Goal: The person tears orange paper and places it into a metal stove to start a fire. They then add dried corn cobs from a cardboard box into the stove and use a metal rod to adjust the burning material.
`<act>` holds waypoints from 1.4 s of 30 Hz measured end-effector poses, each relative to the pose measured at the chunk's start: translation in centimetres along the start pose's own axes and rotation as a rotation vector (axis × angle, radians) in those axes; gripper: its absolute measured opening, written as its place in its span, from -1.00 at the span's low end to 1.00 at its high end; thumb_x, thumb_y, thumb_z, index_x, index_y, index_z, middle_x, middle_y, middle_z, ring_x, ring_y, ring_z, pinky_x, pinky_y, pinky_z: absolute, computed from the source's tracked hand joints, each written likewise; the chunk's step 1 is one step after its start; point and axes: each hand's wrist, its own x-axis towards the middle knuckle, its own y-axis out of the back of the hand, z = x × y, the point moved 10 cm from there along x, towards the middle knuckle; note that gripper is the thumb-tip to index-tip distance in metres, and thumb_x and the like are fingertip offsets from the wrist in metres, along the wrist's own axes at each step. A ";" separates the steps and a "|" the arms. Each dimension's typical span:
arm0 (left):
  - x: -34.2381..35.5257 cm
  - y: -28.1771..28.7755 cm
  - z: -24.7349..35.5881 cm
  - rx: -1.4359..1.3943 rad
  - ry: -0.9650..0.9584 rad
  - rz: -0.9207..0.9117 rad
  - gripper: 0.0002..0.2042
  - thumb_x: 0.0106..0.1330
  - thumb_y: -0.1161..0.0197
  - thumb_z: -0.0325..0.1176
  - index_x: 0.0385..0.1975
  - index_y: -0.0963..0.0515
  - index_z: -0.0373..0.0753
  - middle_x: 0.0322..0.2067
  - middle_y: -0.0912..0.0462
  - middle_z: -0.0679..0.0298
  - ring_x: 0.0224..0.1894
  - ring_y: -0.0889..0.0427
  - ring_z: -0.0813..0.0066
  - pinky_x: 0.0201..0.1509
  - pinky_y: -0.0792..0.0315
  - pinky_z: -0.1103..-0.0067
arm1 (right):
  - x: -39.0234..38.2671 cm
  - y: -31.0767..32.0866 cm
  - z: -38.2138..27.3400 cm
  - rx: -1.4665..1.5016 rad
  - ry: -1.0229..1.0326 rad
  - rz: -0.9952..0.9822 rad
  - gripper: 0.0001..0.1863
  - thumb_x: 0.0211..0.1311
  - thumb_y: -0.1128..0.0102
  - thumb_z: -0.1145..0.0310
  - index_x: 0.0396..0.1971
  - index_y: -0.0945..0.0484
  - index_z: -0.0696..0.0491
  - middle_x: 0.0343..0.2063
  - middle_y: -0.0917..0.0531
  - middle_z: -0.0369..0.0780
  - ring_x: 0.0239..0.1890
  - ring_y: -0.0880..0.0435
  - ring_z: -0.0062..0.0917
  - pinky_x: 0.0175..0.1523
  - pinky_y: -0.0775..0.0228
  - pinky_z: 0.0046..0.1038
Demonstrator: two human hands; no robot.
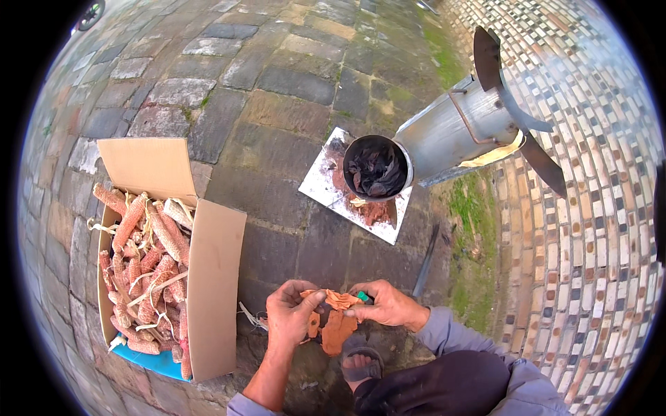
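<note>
My left hand (294, 309) is closed, its thumb and fingers pinching the left end of a crumpled piece of orange paper (341, 299). My right hand (390, 305) is closed round what looks like a green lighter (363, 297), its green end pointing at the paper. No flame shows. Below both hands hangs or lies a flatter orange piece (338, 334); whether it joins the paper I cannot tell. Beyond them stands a metal stove (451, 128) with a tall cylinder and a short round feed opening. Black, charred-looking sheets (378, 170) fill that opening.
At left, a cardboard box (216, 291) holds many bare corn cobs (149, 263). The stove's opening sits over a white tile (320, 182) strewn with reddish dust. A dark metal bar (426, 263) lies right of my hands. My sandalled foot (361, 364) is below. Stone paving (270, 132) surrounds everything.
</note>
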 end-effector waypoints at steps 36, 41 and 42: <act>9.2 -6.7 15.5 0.256 -0.608 0.005 -0.84 0.29 -0.28 -0.64 -0.15 -0.62 -0.42 -0.15 -0.58 0.19 -0.29 -0.60 0.57 -0.25 -0.54 0.62 | 2.5 8.3 10.1 -0.591 -0.008 0.475 -0.65 0.11 -0.42 0.17 -0.40 -0.52 0.14 -0.44 -0.66 -0.03 -0.33 -0.68 -0.05 -0.23 -0.51 -0.15; 11.0 -8.5 15.0 0.313 -0.584 0.104 -0.85 0.28 -0.33 -0.59 -0.17 -0.66 -0.36 -0.35 -0.67 0.31 -0.33 -0.57 0.67 -0.28 -0.44 0.71 | 2.5 8.5 9.7 -0.581 0.005 0.496 -0.66 0.08 -0.43 0.19 -0.39 -0.52 0.14 -0.46 -0.66 -0.04 -0.35 -0.68 -0.06 -0.24 -0.51 -0.16; 11.3 -8.8 15.2 0.321 -0.595 0.135 -0.85 0.24 -0.36 -0.59 -0.21 -0.67 -0.36 -0.41 -0.68 0.32 -0.35 -0.56 0.66 -0.26 -0.45 0.68 | 2.5 8.5 9.5 -0.589 0.021 0.495 -0.66 0.07 -0.43 0.20 -0.40 -0.52 0.14 -0.46 -0.66 -0.04 -0.35 -0.68 -0.06 -0.24 -0.52 -0.17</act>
